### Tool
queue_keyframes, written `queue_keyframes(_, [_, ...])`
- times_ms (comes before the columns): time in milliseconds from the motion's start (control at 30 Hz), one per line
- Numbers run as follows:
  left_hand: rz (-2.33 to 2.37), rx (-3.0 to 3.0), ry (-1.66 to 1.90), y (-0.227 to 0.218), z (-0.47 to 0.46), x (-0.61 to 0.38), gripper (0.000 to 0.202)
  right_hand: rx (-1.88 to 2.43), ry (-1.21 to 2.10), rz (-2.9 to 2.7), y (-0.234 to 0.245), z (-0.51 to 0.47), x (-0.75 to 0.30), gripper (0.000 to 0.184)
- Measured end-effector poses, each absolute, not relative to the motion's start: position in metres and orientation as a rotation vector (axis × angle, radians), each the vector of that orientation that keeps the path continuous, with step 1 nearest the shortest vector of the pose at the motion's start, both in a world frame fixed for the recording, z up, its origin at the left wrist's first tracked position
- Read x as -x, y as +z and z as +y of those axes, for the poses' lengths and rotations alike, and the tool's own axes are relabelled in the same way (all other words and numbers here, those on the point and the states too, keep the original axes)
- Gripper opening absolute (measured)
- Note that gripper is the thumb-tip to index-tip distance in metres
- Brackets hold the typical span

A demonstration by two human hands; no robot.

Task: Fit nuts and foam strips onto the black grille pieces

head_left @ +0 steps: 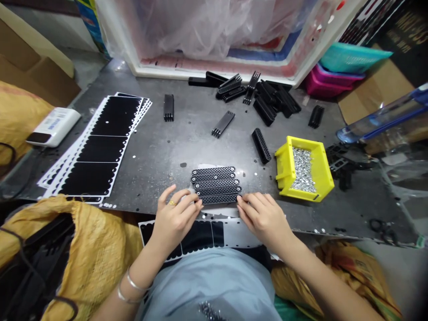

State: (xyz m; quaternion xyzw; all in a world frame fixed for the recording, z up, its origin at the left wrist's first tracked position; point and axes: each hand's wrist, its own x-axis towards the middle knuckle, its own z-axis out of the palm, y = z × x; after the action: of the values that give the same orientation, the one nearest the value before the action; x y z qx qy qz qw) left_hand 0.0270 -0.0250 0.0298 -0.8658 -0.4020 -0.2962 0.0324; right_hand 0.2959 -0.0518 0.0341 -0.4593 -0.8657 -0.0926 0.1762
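Pinching black strip (220, 199) at ends | left grip (179, 216), right grip (265, 216) | white device (55, 126): label (54, 118) illegible

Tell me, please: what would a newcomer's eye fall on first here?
A bright yellow bin of small silvery pieces stands out first, on the right of the dark table. Next, at the table's near edge, come the left hand and right hand, at opposite ends of black lattice strips.

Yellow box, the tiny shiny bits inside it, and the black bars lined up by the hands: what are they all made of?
Yellow box: probably plastic, with smooth, bright color all over and a molded-looking rim.
Shiny bits: likely metal, because they're silvery and glint.
Black bars: maybe hard plastic, dark with a molded-looking crisscross pattern, though painted metal is possible.
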Motion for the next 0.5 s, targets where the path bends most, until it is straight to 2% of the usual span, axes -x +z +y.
queue_keyframes(200, [-1.272,2.671,-1.006,0.019,-0.026,-0.024,0.012,1.150,-0.306,-2.566,0.028,-0.045,-0.315,0.019])
queue_keyframes(333, [-1.294,2.694,-1.049,0.020,-0.024,-0.023,0.012,1.111,-0.475,-2.648,0.031,-0.051,-0.305,0.024])
queue_keyframes(500, [-1.354,2.645,-1.241,0.018,-0.028,-0.027,0.021,1.133,-0.585,-2.469,0.015,-0.061,-0.285,0.035])
